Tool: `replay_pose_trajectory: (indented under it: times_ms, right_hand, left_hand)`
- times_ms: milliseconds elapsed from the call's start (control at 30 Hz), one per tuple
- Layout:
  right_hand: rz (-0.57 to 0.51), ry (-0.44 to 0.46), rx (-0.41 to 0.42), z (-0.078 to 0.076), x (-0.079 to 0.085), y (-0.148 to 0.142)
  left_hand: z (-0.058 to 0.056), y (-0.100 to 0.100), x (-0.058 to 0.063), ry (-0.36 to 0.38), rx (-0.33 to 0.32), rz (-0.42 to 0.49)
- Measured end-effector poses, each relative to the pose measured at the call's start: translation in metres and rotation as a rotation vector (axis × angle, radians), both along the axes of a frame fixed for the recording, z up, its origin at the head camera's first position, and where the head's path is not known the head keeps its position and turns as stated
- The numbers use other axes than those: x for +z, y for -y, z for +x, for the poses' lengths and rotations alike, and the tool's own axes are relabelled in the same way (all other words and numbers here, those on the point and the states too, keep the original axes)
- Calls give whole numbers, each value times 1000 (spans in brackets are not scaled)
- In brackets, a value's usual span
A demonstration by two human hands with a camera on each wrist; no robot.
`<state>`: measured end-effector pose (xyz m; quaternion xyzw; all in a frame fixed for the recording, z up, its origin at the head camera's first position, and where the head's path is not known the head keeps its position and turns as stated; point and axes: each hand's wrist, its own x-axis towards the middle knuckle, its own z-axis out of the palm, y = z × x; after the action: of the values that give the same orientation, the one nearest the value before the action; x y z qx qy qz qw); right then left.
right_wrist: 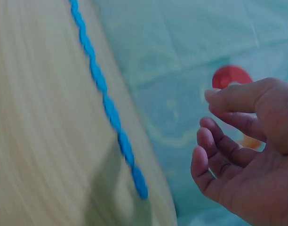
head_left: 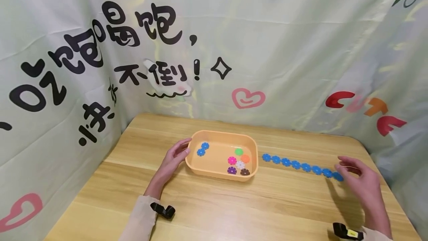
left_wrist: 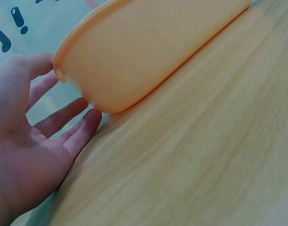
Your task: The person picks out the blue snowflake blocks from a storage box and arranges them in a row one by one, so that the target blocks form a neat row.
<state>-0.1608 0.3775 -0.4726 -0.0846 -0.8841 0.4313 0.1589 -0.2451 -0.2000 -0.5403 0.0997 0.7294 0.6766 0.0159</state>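
In the head view my left hand (head_left: pixel 172 161) is at the left end of a peach plastic basin (head_left: pixel 220 176). The left wrist view shows the fingertips (left_wrist: pixel 94 113) touching the outside of the basin's wall, fingers loosely extended and not wrapped round it. To the right of the basin lies a chain of several linked blue snowflake discs (head_left: pixel 295 164), stretched out on the table. My right hand (head_left: pixel 364 181) hovers over the chain's right end, apart from it in the right wrist view. Its fingers are loosely bent and hold nothing.
Inside the basin, two blue discs (head_left: pixel 203 149) lie at the left. Pink (head_left: pixel 232 160), green (head_left: pixel 239 151), orange (head_left: pixel 245 158), white (head_left: pixel 240 165), purple (head_left: pixel 232 170) and brown (head_left: pixel 245 172) discs lie at the right. A printed curtain (head_left: pixel 294 66) hangs behind the wooden table (head_left: pixel 207 207).
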Motion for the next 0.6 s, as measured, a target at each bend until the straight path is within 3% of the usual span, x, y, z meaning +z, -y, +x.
replay_pose_trajectory:
  times_ms: [100, 333, 600]
  right_hand:
    - [-47, -49, 64, -3, 6, 17]
    - [42, -174, 138, -11, 13, 54]
    - [37, -248, 225, -13, 18, 88]
  left_hand:
    - [1, 1, 0, 0, 1, 4]
    - [1, 2, 1, -3, 0, 17]
    - [1, -1, 1, -4, -4, 20]
